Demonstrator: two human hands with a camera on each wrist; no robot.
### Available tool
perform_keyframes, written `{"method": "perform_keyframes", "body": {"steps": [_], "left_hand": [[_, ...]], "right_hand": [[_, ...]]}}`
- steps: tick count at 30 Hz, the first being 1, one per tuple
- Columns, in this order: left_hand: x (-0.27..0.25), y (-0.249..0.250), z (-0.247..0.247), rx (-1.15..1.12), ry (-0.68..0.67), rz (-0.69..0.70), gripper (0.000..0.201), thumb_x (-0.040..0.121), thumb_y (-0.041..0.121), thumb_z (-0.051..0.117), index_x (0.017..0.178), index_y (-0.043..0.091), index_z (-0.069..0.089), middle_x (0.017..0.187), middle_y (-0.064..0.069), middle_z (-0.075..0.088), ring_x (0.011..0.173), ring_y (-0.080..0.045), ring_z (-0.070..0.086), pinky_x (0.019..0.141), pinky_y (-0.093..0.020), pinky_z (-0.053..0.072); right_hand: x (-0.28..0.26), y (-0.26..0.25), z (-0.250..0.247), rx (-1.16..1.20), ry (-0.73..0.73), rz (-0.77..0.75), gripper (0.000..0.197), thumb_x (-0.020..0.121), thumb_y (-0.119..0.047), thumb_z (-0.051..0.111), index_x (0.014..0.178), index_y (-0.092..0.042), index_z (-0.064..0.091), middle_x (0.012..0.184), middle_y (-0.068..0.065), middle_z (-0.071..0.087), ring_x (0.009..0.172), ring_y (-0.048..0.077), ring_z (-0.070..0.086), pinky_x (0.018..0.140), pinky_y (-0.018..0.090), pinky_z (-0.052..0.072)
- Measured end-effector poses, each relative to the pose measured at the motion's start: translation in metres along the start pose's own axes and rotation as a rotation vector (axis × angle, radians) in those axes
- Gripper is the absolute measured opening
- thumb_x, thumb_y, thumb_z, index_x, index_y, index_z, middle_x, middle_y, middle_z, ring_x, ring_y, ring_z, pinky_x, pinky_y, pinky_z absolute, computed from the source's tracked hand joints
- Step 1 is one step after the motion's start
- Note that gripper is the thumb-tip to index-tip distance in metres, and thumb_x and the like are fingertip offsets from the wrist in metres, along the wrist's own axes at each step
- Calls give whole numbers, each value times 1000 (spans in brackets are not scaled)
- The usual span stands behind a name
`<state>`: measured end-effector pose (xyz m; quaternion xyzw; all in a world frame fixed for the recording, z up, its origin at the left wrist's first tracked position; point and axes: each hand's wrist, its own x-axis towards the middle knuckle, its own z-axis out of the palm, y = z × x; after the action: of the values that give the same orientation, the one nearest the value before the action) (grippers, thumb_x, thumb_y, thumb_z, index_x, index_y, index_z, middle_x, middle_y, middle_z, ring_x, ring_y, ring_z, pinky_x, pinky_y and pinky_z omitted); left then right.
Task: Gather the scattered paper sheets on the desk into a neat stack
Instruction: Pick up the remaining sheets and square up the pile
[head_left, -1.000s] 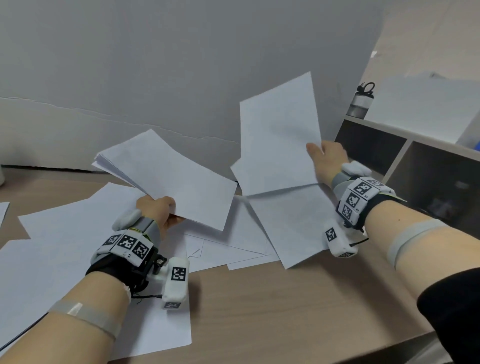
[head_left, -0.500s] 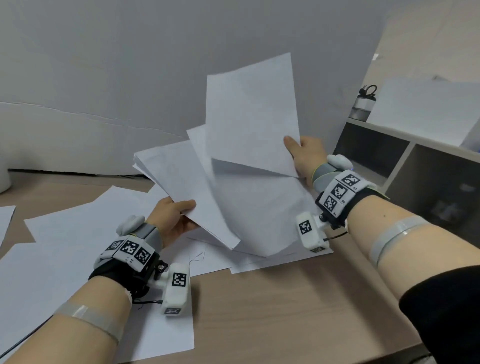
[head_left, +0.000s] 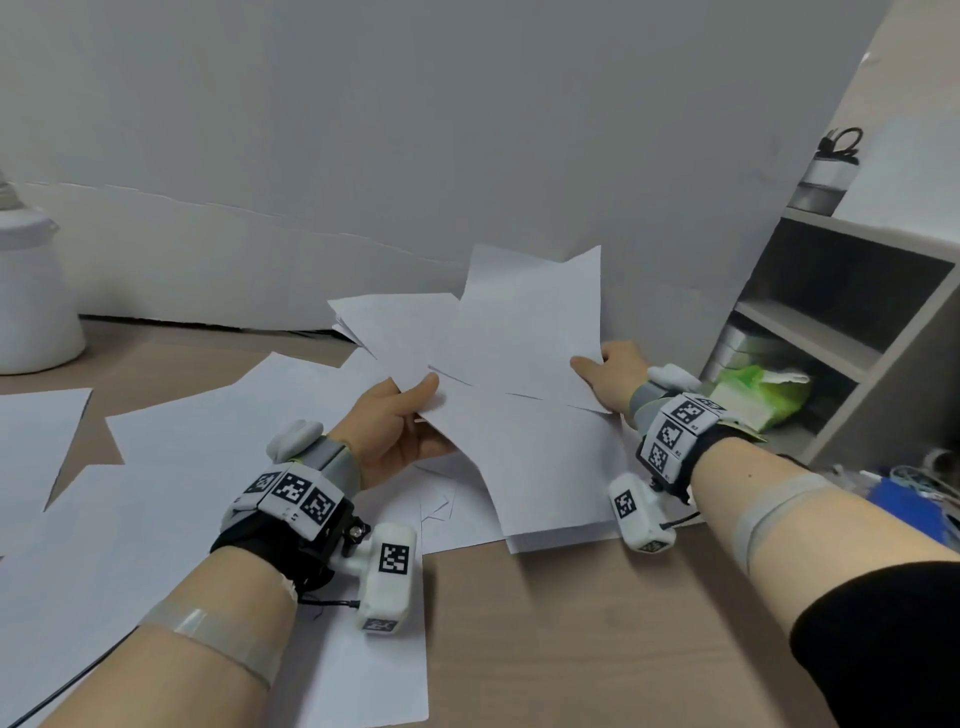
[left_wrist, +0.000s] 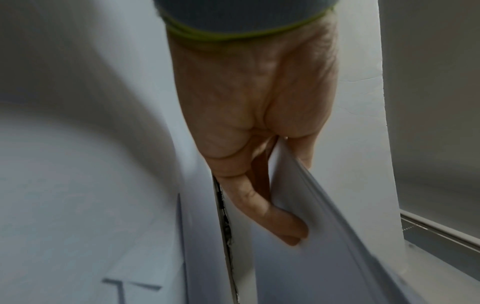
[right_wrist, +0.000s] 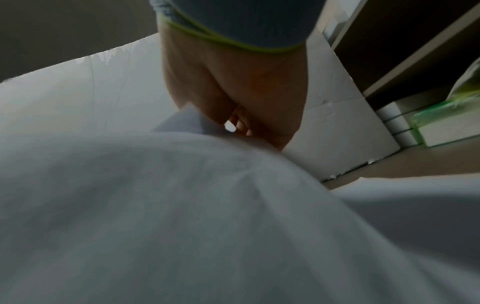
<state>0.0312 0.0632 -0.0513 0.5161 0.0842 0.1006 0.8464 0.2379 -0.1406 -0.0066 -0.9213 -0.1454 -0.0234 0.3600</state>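
Observation:
A loose bundle of white paper sheets (head_left: 514, 338) is held up above the desk's middle, fanned and uneven. My left hand (head_left: 400, 415) pinches its lower left edge, thumb on top; in the left wrist view the fingers (left_wrist: 272, 218) curl under the sheets (left_wrist: 324, 236). My right hand (head_left: 608, 374) grips the bundle's right edge; in the right wrist view the hand (right_wrist: 233, 92) is half hidden by blurred paper (right_wrist: 182, 216). More sheets (head_left: 182, 493) lie spread over the wooden desk (head_left: 597, 634) on the left, and some (head_left: 561, 499) lie under the bundle.
A grey board (head_left: 415, 130) stands along the desk's back. A white jug-like container (head_left: 31, 291) is at the far left. On the right stands a shelf unit (head_left: 841, 322) holding a green-and-white pack (head_left: 758, 389), with a bottle (head_left: 826, 171) on top.
Both hands have come together: the right hand brought its sheets leftward and down onto the left hand's stack, and both now hold one combined bundle, lower and nearer the desk.

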Motion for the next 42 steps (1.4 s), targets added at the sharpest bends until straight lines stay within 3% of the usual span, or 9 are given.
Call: {"method": "perform_keyframes", "body": {"steps": [5,8,16,23,29,31,34,39,42], "left_hand": [[-1,-2,-3,39,4,-27,33,102,25,51,123,1,60,93,-10,75,73,-21,73,57,-32,59],[-2,-6,-1,70,-18,-56,29,102,27,50,115,4,61,84,-8,75,64,-22,70,55,-34,59],[-8,1,-5,154,12,-200,55,90,51,60,123,8,67,112,-21,69,98,-37,65,87,-51,59],[-3,-4,-6,279,180,-287,34,93,-5,55,126,-3,59,115,-24,71,106,-43,67,83,-52,58],[0,-3,-11,334,249,-284,34,89,-18,51,120,-7,58,111,-28,67,99,-46,66,86,-59,54],[1,1,-14,355,241,-267,36,88,-18,52,122,-7,58,116,-28,66,105,-47,65,93,-61,51],[-1,9,-16,363,205,-222,29,90,-17,51,114,-3,62,111,-24,68,100,-42,66,89,-53,53],[-3,19,-17,310,174,-137,31,92,-14,52,114,5,63,111,-16,70,95,-35,68,77,-43,55],[-2,20,-19,273,197,-95,36,92,-13,54,123,4,61,114,-15,70,97,-33,68,77,-42,55]], "right_hand": [[-17,-1,3,147,-117,-15,21,92,-18,66,109,-6,69,105,9,72,92,29,68,88,36,54],[-27,7,-1,169,-210,3,22,90,-17,68,111,-10,69,106,7,74,95,29,71,86,43,59],[-47,17,-10,180,-298,54,23,91,-6,66,114,-6,67,108,13,73,97,32,70,82,40,57],[-56,4,-8,177,-362,58,21,84,-7,76,103,-13,69,98,8,74,84,26,71,72,34,58],[-46,20,-22,54,-204,267,21,87,-12,74,102,-4,63,92,14,68,72,24,67,80,44,61],[-39,34,-31,-66,-152,318,26,83,-22,77,100,-8,63,95,14,69,83,30,71,83,46,60],[-15,70,-39,-369,-138,408,63,50,-59,78,92,-15,63,100,12,67,95,32,69,92,46,56],[-50,63,-56,-565,-161,468,87,66,-67,78,128,-7,60,127,13,64,116,32,60,102,43,48],[-47,69,-53,-577,-205,478,112,36,-79,78,123,-11,62,120,11,66,108,31,63,98,43,51]]}}
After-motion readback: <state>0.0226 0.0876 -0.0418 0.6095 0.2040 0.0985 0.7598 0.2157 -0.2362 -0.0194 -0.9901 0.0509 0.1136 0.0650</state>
